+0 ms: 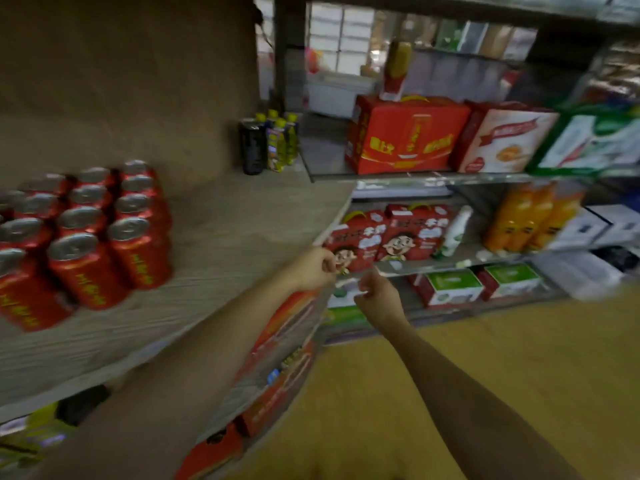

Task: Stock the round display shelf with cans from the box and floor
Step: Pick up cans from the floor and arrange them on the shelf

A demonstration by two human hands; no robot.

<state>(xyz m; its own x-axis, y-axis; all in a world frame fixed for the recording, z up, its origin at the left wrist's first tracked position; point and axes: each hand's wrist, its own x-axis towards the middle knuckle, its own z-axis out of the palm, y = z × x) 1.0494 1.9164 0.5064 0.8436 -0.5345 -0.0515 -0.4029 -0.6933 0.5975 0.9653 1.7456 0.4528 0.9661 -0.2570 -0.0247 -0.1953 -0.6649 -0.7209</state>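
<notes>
Whole frame is motion-blurred; labels unreadable. Red cans (pixel 86 233) stand upright in a tight block at the left end of the round display shelf (pixel 242 223), leftmost ones cut off by the frame edge. The rest of that wooden tier is bare out to its curved front edge. At the tier's back edge: a dark can and yellow-capped bottles (pixel 272 142), partly overlapping each other.

Lower tiers hold red cartons (pixel 280 344), largely hidden behind the left forearm.

Left hand (pixel 317 266) is just off the shelf's curved edge, fingers curled in; whether it pinches anything is too blurred to tell. Right hand (pixel 375 294) is near it, apart, fingers curled together, nothing visibly held.

Wall shelving (pixel 415 176) behind: red gift box (pixel 405 133) on top, orange bottles (pixel 530 216) and cartoon-printed cartons (pixel 388 233) below.
</notes>
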